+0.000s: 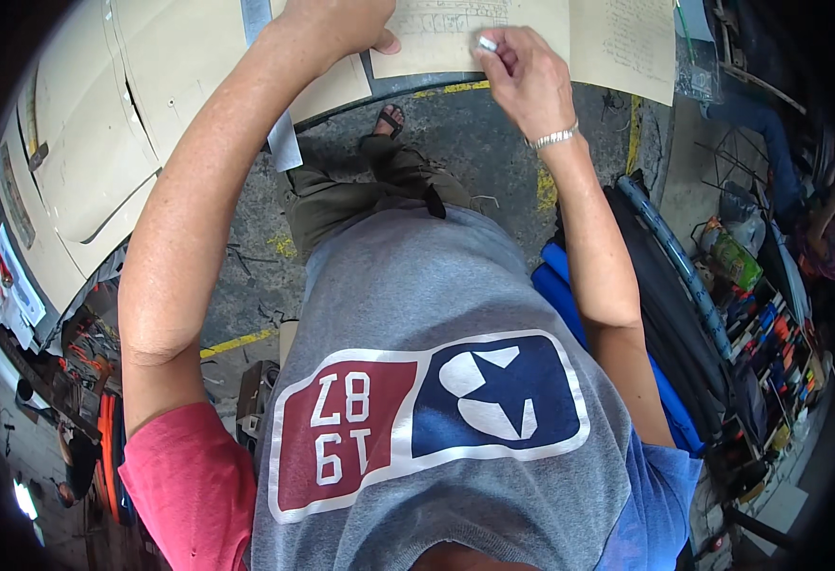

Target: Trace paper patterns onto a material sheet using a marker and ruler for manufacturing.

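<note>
Nearest to you is your grey shirt (446, 276), with a red sleeve (194, 476) on the left and a blue one on the right; beyond it, to your right, long rolls lie side by side, a bright blue roll (665, 400), a black roll (660, 285) and a patterned blue-grey roll (674, 257); your sandalled foot (389, 121) stands on the grey floor (251, 295), short of the counter (427, 83); large beige card pieces (184, 71) spread over the counter's left side; a flat metal strip (285, 150) passes beneath your left forearm, its near end jutting past the edge; farther on, your right hand (531, 88), with a silvery band (556, 138) at the wrist, has its fingers clamped on a small white piece (487, 44), just above a cream sheet (436, 55) with faint pencilled marks; your left hand (341, 21) is over that sheet's left side, its thumb showing, but the picture's edge cuts off the other fingers, so you cannot tell whether they are apart or together; a second written sheet (619, 57) lies to the right.
</note>
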### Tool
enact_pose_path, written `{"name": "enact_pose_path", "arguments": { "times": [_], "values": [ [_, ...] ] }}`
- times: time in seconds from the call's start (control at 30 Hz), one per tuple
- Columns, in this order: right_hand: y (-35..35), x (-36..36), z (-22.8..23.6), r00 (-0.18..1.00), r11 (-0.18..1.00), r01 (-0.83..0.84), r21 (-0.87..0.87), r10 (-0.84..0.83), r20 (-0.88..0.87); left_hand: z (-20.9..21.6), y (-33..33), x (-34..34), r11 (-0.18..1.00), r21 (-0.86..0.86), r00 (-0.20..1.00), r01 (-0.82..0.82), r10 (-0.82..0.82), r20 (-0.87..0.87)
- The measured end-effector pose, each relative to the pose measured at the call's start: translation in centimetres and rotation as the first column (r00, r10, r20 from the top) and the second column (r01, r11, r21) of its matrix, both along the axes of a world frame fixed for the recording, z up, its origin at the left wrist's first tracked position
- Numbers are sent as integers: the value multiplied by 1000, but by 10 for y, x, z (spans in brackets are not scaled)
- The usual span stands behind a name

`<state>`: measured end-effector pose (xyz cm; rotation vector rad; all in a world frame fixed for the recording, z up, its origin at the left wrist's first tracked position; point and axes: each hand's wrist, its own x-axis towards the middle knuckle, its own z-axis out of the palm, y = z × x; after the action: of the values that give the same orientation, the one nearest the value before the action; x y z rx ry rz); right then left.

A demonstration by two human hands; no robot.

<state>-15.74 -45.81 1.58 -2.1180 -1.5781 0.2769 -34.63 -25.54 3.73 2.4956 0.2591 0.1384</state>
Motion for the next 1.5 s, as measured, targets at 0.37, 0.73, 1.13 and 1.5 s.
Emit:
{"name": "enact_pose_path", "arguments": {
  "times": [0.37,0.73,1.13,1.5],
  "values": [
    [-3,-9,0,996,999,-35,27,37,-75,12,-24,13,921,374,934,-107,222,-280],
    [-5,-11,9,986,994,-73,-84,59,-154,22,-18,23,926,374,811,-45,253,-527],
    [56,61,-39,491,944,321,75,-98,-865,-28,-150,35,857,488,986,-167,143,87],
    [54,68,-40,470,971,240,-9,-124,-874,58,-72,18,942,235,954,-238,272,-125]
  ]
}}
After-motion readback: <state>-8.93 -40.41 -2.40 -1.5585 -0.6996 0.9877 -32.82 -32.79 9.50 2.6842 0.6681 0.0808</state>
